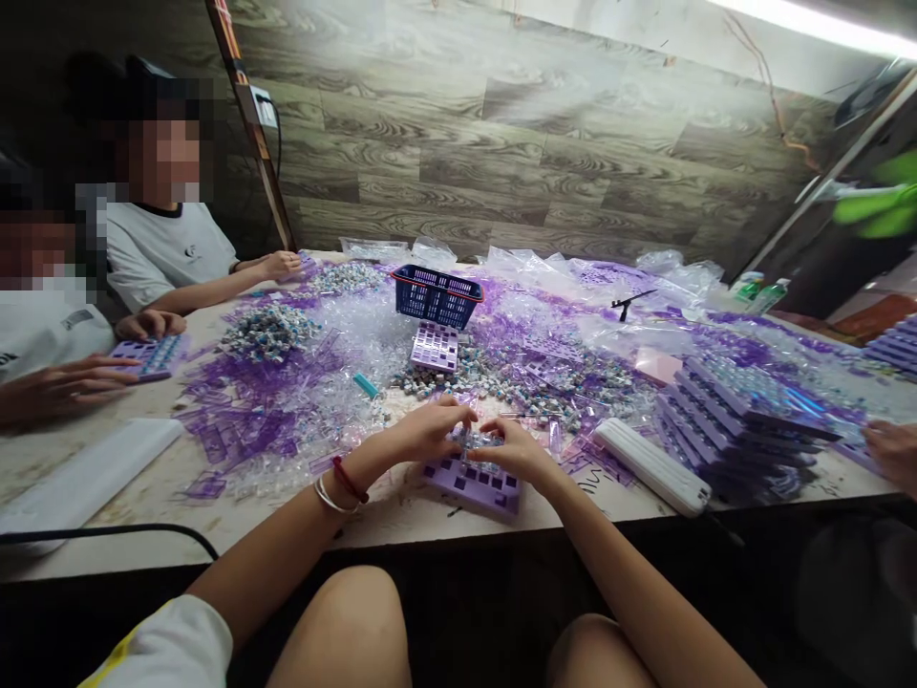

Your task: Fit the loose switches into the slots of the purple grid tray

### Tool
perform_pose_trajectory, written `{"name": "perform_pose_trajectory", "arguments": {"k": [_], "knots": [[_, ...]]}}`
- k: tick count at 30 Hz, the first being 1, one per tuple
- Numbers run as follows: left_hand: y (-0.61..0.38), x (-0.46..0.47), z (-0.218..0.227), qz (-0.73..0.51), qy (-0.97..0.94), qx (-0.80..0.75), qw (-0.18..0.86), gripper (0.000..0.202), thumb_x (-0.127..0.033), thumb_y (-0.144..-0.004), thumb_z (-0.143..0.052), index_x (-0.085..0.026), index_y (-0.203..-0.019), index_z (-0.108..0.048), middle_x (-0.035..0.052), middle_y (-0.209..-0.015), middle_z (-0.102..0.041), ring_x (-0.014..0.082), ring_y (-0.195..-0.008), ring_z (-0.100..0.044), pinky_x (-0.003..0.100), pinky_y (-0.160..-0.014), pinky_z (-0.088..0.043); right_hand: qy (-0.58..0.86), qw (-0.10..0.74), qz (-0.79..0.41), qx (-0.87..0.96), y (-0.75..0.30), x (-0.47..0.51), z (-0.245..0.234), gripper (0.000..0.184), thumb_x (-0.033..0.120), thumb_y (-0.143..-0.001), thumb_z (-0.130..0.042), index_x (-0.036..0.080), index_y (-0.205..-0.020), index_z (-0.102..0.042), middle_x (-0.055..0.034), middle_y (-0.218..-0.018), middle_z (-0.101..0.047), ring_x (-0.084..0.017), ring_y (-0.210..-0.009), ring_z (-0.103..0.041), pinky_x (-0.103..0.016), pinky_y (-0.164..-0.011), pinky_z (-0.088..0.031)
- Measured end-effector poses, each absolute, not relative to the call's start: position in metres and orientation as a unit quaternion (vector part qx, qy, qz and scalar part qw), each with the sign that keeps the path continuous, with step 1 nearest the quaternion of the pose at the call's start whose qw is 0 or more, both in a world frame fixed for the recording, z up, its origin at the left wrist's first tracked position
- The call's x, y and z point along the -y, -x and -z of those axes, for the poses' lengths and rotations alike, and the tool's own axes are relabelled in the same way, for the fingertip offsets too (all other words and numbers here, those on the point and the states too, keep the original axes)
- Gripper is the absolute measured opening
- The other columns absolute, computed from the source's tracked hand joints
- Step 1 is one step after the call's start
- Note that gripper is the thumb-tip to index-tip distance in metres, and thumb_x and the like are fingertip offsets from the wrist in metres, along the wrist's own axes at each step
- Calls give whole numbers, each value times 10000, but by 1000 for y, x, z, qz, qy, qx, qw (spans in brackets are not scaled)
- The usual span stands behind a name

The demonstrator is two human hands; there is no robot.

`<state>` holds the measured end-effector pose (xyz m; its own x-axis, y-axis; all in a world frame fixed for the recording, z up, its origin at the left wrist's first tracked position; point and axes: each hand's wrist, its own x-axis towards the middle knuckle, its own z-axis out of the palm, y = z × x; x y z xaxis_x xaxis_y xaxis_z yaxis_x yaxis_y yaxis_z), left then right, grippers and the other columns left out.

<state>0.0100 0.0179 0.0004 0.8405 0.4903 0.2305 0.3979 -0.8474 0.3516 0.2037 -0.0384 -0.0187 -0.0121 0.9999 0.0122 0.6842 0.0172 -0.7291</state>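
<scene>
Close in front of me lies a purple panel (473, 485) with rows of square holes, near the table's front edge. Over its far edge, my left hand (438, 430) curls its fingers at the left side of some clear plastic pieces (484, 449). From the other side, my right hand (517, 447) bends its thumb and fingers around the same pieces. Whether these pieces are seated in the panel or lifted, I cannot tell. What sits between the fingertips is partly hidden. Beyond my hands, another purple panel (435, 346) leans against a dark blue basket (438, 298).
Small white-and-blue parts (268, 332) and purple plastic pieces (247, 406) lie in heaps. To the right, a white bar (650, 464) borders a tall stack of purple panels (723, 425). Two people work at the left; another person's hand (892, 454) shows at the right.
</scene>
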Motion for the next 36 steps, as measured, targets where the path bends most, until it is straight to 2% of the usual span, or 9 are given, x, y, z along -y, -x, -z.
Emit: {"name": "perform_pose_trajectory", "arguments": {"k": [6, 10, 13, 16, 19, 23, 29, 36], "knots": [[-13, -17, -9, -214, -943, -203, 154, 358, -126, -723, -687, -171, -1053, -555, 65, -1031, -603, 230, -1051, -490, 321, -887, -427, 637, 320, -263, 650, -202, 46, 2, 464, 340, -591, -774, 176, -998, -625, -83, -970, -679, -251, -888, -645, -289, -656, -486], [-15, -16, -8, -242, -938, -183, 167, 334, -139, -752, -667, -182, -1058, -539, 71, -1057, -581, 243, -1134, -436, 357, -963, -390, 653, 270, -273, 652, -201, 54, -15, 402, 369, -634, -730, 172, -969, -628, -64, -858, -689, -230, -752, -647, -264, -566, -445], [-15, -16, -7, -260, -932, -154, 202, 319, -182, -786, -640, -169, -1083, -525, 86, -1075, -560, 230, -1081, -474, 362, -963, -389, 659, 254, -283, 649, -199, 58, -23, 366, 352, -644, -718, 167, -949, -633, -51, -824, -692, -221, -724, -640, -261, -564, -435], [-12, -18, -8, -260, -923, -152, 238, 394, -234, -785, -639, -164, -1148, -501, 96, -1119, -533, 234, -1080, -478, 369, -968, -388, 659, 262, -275, 649, -197, 60, -26, 380, 345, -647, -720, 166, -971, -632, -50, -843, -692, -226, -758, -638, -269, -599, -438], [-10, -20, -8, -228, -920, -172, 269, 531, -355, -739, -698, -176, -1194, -490, 101, -1191, -494, 256, -1132, -449, 382, -992, -374, 665, 255, -256, 653, -195, 62, -27, 411, 348, -654, -716, 168, -1011, -622, -52, -879, -685, -230, -796, -630, -276, -631, -433], [-11, -23, -3, -201, -908, -223, 293, 596, -445, -699, -723, -172, -1185, -514, 91, -1142, -523, 264, -1076, -480, 381, -945, -403, 675, 239, -243, 655, -194, 62, -27, 424, 355, -661, -710, 164, -1027, -612, -57, -900, -672, -230, -832, -617, -274, -655, -417], [-12, -24, -1, -218, -897, -220, 315, 584, -376, -651, -762, -167, -1149, -540, 75, -1118, -550, 254, -1040, -504, 352, -909, -407, 673, 226, -231, 665, -192, 61, -27, 471, 364, -661, -720, 168, -1065, -579, -55, -926, -660, -229, -854, -603, -267, -656, -399], [-13, -24, 1, -231, -883, -236, 334, 571, -384, -630, -771, -163, -1108, -551, 69, -1074, -560, 251, -999, -517, 339, -854, -415, 670, 230, -233, 666, -192, 62, -29, 387, 347, -662, -717, 200, -998, -594, -21, -858, -653, -209, -811, -592, -251, -630, -381]]}}
